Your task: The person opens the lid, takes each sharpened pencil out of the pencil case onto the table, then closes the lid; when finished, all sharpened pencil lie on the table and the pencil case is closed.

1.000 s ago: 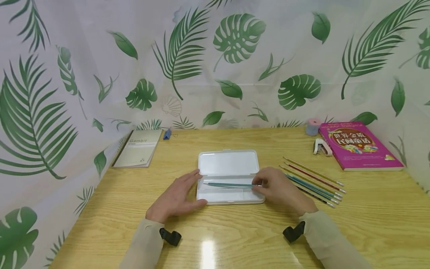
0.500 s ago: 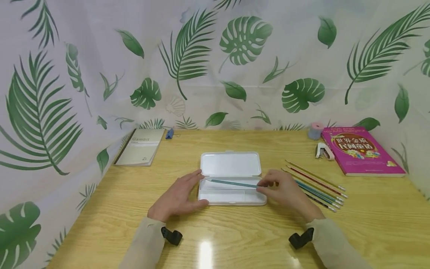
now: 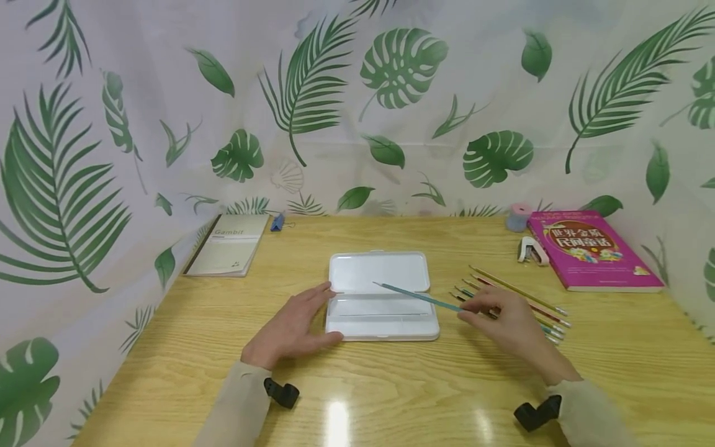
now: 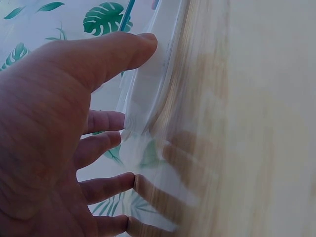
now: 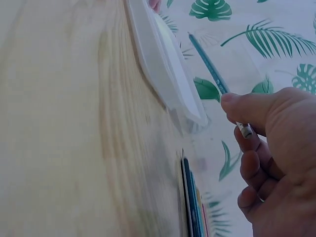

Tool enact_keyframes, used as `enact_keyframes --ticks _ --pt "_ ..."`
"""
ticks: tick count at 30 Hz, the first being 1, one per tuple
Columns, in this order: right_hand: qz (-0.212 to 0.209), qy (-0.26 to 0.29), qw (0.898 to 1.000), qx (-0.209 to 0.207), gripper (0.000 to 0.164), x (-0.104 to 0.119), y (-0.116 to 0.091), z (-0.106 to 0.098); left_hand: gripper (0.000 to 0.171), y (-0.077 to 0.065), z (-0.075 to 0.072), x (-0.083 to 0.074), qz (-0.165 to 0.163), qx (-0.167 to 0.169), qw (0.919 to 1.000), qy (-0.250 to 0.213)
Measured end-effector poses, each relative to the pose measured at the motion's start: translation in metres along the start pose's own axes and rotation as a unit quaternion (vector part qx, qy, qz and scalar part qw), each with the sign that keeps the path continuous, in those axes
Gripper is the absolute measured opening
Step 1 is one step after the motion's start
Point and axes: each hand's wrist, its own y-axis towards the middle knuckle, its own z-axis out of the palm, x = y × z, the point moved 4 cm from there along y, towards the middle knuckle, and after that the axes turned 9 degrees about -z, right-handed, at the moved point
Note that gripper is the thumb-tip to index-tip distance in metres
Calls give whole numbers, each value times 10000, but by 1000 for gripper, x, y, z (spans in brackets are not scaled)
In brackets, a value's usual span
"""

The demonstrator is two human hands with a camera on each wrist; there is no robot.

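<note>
A white pencil case (image 3: 363, 328) lies on the table with its lid raised back, and no pencil shows inside. At its left end my left hand (image 3: 290, 326) rests with thumb and fingers spread, the thumb touching the near left corner; the left wrist view shows the thumb (image 4: 133, 49) on the case wall. My right hand (image 3: 505, 316) pinches a teal pencil (image 3: 416, 294) near its eraser end, tip pointing left above the case's right side. In the right wrist view the same pencil (image 5: 210, 66) sits between thumb and fingers. Several pencils (image 3: 519, 288) lie partly behind the right hand.
A pink book (image 3: 594, 251), a stapler (image 3: 533, 250) and a pink-and-blue round item (image 3: 518, 217) stand at the back right. At the back left are a notebook (image 3: 229, 245) and a blue binder clip (image 3: 277, 222). A leaf-patterned curtain (image 3: 335, 155) hangs behind the table.
My right hand has lifted the teal pencil out of the case and carried it to the right, towards the loose pencils. The left hand has stayed at the case's left end.
</note>
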Motion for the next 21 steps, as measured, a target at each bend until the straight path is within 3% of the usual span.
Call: enact_keyframes --ticks 7,21 --pt "328 -133 9992 -187 5 -11 -28 -23 84 0 1 0 24 33 10000 12" --pt "1083 -537 9920 -362 7 -32 -68 -51 84 0 1 -1 110 -41 9999 -20"
